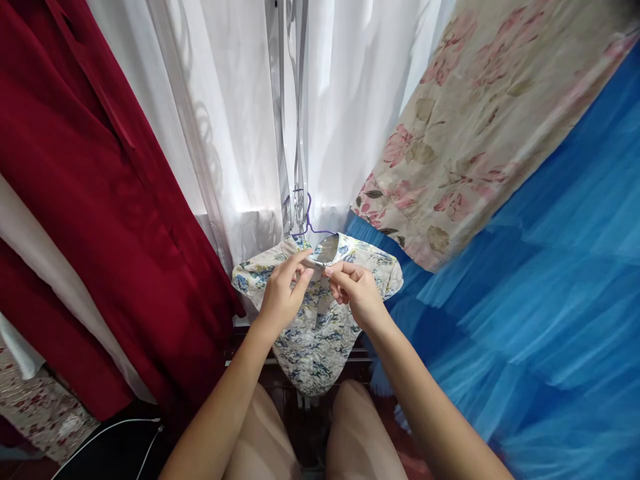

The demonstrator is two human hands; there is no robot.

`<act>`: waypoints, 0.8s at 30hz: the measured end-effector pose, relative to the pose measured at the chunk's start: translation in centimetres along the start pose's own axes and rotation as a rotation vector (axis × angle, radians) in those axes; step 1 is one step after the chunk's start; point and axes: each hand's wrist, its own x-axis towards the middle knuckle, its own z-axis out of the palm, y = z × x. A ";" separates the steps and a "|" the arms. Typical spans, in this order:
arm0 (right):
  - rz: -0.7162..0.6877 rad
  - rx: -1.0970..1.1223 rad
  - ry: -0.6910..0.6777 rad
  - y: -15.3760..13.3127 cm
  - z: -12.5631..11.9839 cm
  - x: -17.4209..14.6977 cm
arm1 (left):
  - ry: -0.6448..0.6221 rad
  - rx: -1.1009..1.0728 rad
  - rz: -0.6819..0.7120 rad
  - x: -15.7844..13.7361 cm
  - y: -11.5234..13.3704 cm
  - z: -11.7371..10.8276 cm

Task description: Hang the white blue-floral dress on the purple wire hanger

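Before the tall white fabric drapes [225,133], a cream floral blouse with blue-and-yellow blooms [316,327] is sitting on a slim purple hanger [309,217], the right hand [361,293] now pinching its round front neckline while the left hand [283,293] is reaching alongside, its grip impossible to tell.
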 end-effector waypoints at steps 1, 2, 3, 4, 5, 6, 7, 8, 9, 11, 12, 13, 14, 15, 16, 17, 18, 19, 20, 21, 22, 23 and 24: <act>-0.003 0.001 -0.002 0.0 0.0 0.1 | -0.023 0.039 0.029 1.0 0.4 0.0; -0.008 0.005 0.001 0.1 0.1 0.2 | -0.028 0.073 0.050 1.7 0.6 0.2; -0.017 0.007 0.010 0.3 0.2 0.4 | -0.016 0.095 0.064 2.2 0.8 0.4; -0.030 0.002 0.025 0.7 0.3 0.5 | 0.011 0.104 0.065 2.4 0.9 0.7; -0.044 -0.012 0.043 1.2 0.3 0.6 | 0.048 0.101 0.055 2.5 1.0 0.9; -0.052 -0.035 0.059 1.8 0.4 0.7 | 0.093 0.088 0.037 2.5 0.9 1.0; -0.055 -0.062 0.073 2.4 0.4 0.8 | 0.144 0.068 0.008 2.5 0.7 0.9; -0.051 -0.089 0.081 3.1 0.4 0.7 | 0.201 0.046 -0.030 2.5 0.3 0.6; -0.042 -0.111 0.083 3.8 0.3 0.5 | 0.268 0.022 -0.072 2.4 -0.3 0.1; -0.015 -0.137 0.069 5.0 -0.2 -0.1 | 0.423 -0.022 -0.159 2.3 -2.1 -1.5; 0.004 -0.140 0.060 5.5 -0.5 -0.6 | 0.500 -0.042 -0.201 2.1 -3.4 -2.4; 0.027 -0.138 0.054 5.8 -0.8 -1.1 | 0.575 -0.064 -0.241 1.9 -4.9 -3.4; 0.054 -0.134 0.053 6.1 -1.1 -1.7 | 0.638 -0.086 -0.280 1.5 -6.5 -4.3; 0.077 -0.131 0.055 6.3 -1.4 -2.3 | 0.696 -0.118 -0.326 1.0 -8.2 -5.0; 0.095 -0.128 0.052 6.3 -1.6 -2.8 | 0.749 -0.166 -0.377 0.3 -9.9 -5.5; 0.104 -0.125 0.043 6.3 -1.7 -3.3 | 0.792 -0.223 -0.436 -0.4 -11.5 -5.8; 0.105 -0.125 0.029 6.2 -1.8 -3.7 | 0.813 -0.273 -0.489 -1.2 -12.9 -5.8; 0.104 -0.125 0.013 6.1 -1.8 -4.1 | 0.817 -0.313 -0.538 -2.1 -14.1 -5.6; 0.105 -0.128 0.002 6.0 -1.9 -4.4 | 0.803 -0.340 -0.581 -3.0 -15.0 -5.1; 0.110 -0.132 0.003 6.0 -1.9 -4.6 | 0.771 -0.356 -0.617 -3.9 -15.6 -4.5; 0.118 -0.137 0.020 6.0 -2.0 -4.8 | 0.725 -0.366 -0.648 -4.7 -15.9 -3.7; 0.126 -0.140 0.051 6.3 -2.2 -5.1 | 0.664 -0.381 -0.679 -5.6 -15.9 -3.0; 0.135 -0.135 0.092 6.6 -2.5 -5.3 | 0.588 -0.398 -0.707 -6.4 -15.6 -2.1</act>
